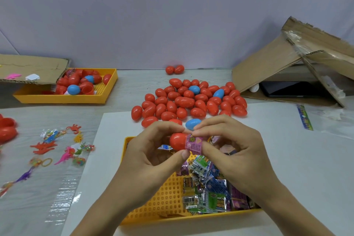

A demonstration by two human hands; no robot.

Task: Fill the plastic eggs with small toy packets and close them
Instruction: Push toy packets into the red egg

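The left hand (153, 147) pinches a red egg half (177, 143) between thumb and fingertips, and the right hand (228, 145) pinches a pink packet (194, 144) whose end sits at the half's open mouth. Both hands meet in the air above the far edge of the near yellow tray (162, 197). I cannot tell how deep the packet has gone in.

The risk I see is the packet itself: it looks wider than the mouth, so pushed in flat it may buckle, spring back out, or leave a corner across the rim that stops the other half from snapping on. The smooth half could also squirt out of that light pinch and roll. A drop here would probably land in the tray among the loose packets (210, 193), which is harmless.

Just beyond the hands lies the egg pile (191, 99), with a blue egg (193, 123) nearest the fingers; a forward push could scatter it. There is bare white sheet (287, 149) to the right. On the left lie small toys (57, 147), and a second tray (63, 99) stands at the far left.
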